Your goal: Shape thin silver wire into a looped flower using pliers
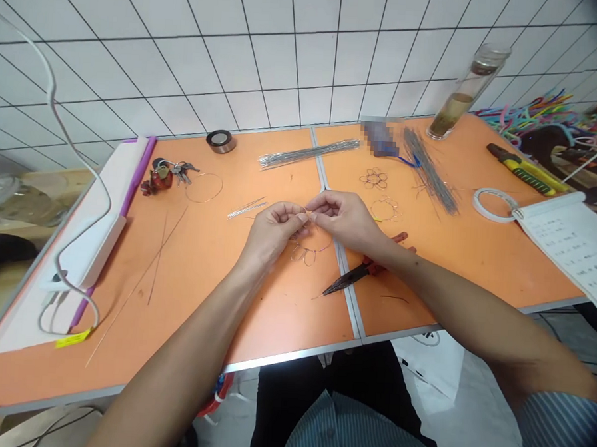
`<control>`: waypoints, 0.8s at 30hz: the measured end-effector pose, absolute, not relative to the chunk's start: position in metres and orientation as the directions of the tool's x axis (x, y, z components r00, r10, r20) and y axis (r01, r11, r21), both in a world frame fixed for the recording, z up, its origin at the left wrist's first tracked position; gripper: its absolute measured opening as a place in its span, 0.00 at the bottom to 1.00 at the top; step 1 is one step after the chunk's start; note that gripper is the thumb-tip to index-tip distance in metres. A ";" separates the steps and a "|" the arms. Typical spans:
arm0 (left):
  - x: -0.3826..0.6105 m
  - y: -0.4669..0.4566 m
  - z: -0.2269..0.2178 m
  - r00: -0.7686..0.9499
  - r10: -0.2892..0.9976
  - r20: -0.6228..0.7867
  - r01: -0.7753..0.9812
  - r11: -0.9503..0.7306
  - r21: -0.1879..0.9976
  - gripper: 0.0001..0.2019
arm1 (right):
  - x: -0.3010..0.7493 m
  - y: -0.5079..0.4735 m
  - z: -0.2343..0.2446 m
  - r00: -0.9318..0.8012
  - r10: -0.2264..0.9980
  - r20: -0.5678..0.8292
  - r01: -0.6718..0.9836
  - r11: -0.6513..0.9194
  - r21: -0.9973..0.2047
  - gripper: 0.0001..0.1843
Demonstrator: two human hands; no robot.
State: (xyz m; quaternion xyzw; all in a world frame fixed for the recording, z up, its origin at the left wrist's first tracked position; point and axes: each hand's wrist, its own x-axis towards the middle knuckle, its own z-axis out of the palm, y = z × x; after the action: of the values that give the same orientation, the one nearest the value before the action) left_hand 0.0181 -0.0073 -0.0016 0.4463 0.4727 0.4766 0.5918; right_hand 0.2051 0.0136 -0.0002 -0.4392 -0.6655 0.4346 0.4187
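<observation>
My left hand (275, 232) and my right hand (346, 219) meet above the orange table (200, 278), their fingertips pinching a thin wire (309, 214). Looped wire work (304, 252) hangs below the fingers, partly hidden by them. Red-handled needle-nose pliers (361, 270) lie under my right wrist. Nearby are a small wire flower (373, 179) and a wire ring with loops (384, 209). A small bundle of short wires (246, 210) lies left of my left hand. Long bundles of straight wire (307, 152) (430, 170) lie farther back.
Keys (167, 174), a wire hoop (203, 187) and long loose wires (139, 288) lie left. A power strip (87, 242) with a white cable sits at the left edge. A glass bottle (468, 92), a yellow utility knife (524, 170), tape (492, 205) and a printed sheet (567, 244) lie right.
</observation>
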 end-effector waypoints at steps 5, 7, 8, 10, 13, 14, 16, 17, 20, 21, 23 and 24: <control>0.016 -0.008 -0.003 0.117 0.977 -0.178 -0.155 0.195 0.968 0.15 | 0.204 0.014 0.001 -0.274 0.951 0.141 0.158 0.189 -0.969 0.05; 0.016 -0.007 -0.003 0.115 0.978 -0.175 -0.172 0.193 0.966 0.15 | 0.204 0.014 0.003 -0.280 0.952 0.125 0.141 0.169 -0.975 0.05; 0.016 -0.007 -0.004 0.112 0.979 -0.170 -0.180 0.189 0.965 0.15 | 0.205 0.014 0.003 -0.282 0.952 0.123 0.141 0.168 -0.976 0.05; 0.016 -0.006 -0.005 0.112 0.979 -0.168 -0.195 0.187 0.963 0.14 | 0.206 0.016 0.005 -0.275 0.954 0.119 0.155 0.167 -0.974 0.06; 0.017 -0.004 -0.006 0.106 0.978 -0.177 -0.211 0.196 0.957 0.14 | 0.209 0.018 0.005 -0.255 0.961 0.105 0.179 0.154 -0.972 0.08; 0.017 -0.003 -0.007 0.101 0.979 -0.179 -0.215 0.197 0.957 0.14 | 0.210 0.019 0.005 -0.253 0.962 0.101 0.188 0.152 -0.970 0.08; 0.016 -0.002 -0.008 0.092 0.980 -0.176 -0.223 0.193 0.955 0.13 | 0.211 0.019 0.006 -0.255 0.963 0.090 0.204 0.144 -0.968 0.08; 0.016 -0.001 -0.007 0.088 0.981 -0.175 -0.228 0.191 0.955 0.13 | 0.212 0.019 0.007 -0.257 0.963 0.078 0.208 0.134 -0.969 0.07; 0.012 0.000 -0.005 0.073 0.983 -0.168 -0.229 0.180 0.957 0.13 | 0.214 0.020 0.012 -0.253 0.965 0.063 0.205 0.117 -0.972 0.05; 0.011 0.000 -0.004 0.068 0.984 -0.167 -0.228 0.178 0.957 0.13 | 0.216 0.021 0.014 -0.246 0.966 0.078 0.205 0.130 -0.970 0.04; 0.008 0.000 -0.001 0.057 0.985 -0.163 -0.227 0.172 0.959 0.13 | 0.219 0.023 0.019 -0.231 0.966 0.118 0.230 0.172 -0.958 0.03; 0.007 0.000 0.001 0.054 0.986 -0.159 -0.229 0.167 0.959 0.13 | 0.221 0.024 0.022 -0.227 0.965 0.130 0.256 0.188 -0.948 0.03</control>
State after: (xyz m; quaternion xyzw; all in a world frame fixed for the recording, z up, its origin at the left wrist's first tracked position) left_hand 0.0066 0.0002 0.0008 0.4038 0.4684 0.5034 0.6034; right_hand 0.2211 0.0241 0.0217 -0.4676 -0.6528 0.4327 0.4098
